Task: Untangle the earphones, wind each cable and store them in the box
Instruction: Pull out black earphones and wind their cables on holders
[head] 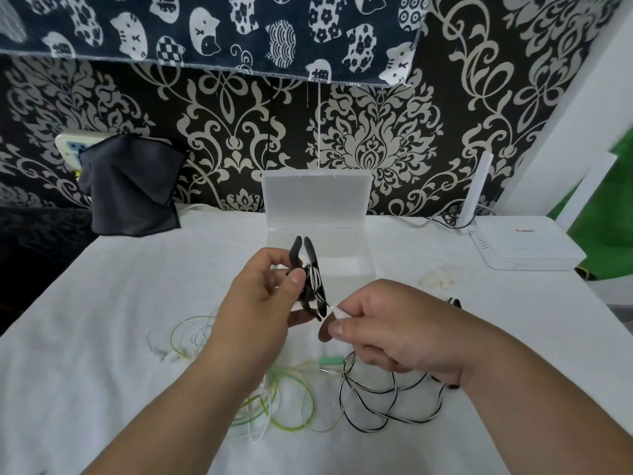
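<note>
**Striped cable partly wound, box just behind**

The left hand (pixel 260 296) pinches a black winder (pixel 310 262), its long axis upright, in front of the open box (pixel 363 269). The right hand (pixel 394 330) pinches a small white piece on the striped cable (pixel 387 406) just right of the winder (loose loops lie below, beside the green cable (pixel 291 406)).

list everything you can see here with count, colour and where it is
box: 1, clear, lid open, behind the hands
winder: 1, black, in the left hand
striped cable: 1, black and white, partly wound on winder, rest loose front right
green cable: count unclear, tangled loops, front centre
router: 1, white, far right
cloth: 1, dark, hanging far left
table: 1, white cover
left hand: holds the winder
right hand: pinches a white piece beside the winder
</note>
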A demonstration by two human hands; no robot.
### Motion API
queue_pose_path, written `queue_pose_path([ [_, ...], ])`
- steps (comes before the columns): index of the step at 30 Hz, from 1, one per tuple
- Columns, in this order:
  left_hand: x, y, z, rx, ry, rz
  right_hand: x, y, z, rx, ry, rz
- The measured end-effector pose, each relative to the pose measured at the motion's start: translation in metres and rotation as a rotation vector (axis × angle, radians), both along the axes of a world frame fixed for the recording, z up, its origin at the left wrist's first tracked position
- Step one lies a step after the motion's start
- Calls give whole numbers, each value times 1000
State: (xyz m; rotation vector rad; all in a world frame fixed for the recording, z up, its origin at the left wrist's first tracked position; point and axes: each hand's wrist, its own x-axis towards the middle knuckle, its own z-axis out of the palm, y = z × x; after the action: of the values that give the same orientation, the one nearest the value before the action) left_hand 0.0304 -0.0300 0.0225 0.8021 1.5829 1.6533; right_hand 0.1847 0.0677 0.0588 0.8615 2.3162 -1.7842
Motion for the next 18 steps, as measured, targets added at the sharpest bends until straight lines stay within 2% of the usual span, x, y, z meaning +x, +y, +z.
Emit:
queue_pose_path([
  [4, -3, 1, -6, -102, 394, 49, 0, 3, 8, 124, 16, -129],
  [6, -5, 2, -7, -144, 490, 17, 2, 7, 10, 153, 105, -237],
  [8, -5, 2, -7, -152, 461, -67, 2, 10, 12, 170, 213, -326],
  [11, 1, 0, -5, -156, 419, -221, 2, 12, 12, 407, 249, -361],
  [13, 5, 0, -5, -137, 309, -286, 2, 15, 11, 531, 260, -387],
  [15, 6, -1, -4, -114, 166, -318, 4, 19, 9, 542, 270, -442],
  [18, 7, -1, -3, -60, 39, -346, 4, 24, 1, 429, 267, -499],
])
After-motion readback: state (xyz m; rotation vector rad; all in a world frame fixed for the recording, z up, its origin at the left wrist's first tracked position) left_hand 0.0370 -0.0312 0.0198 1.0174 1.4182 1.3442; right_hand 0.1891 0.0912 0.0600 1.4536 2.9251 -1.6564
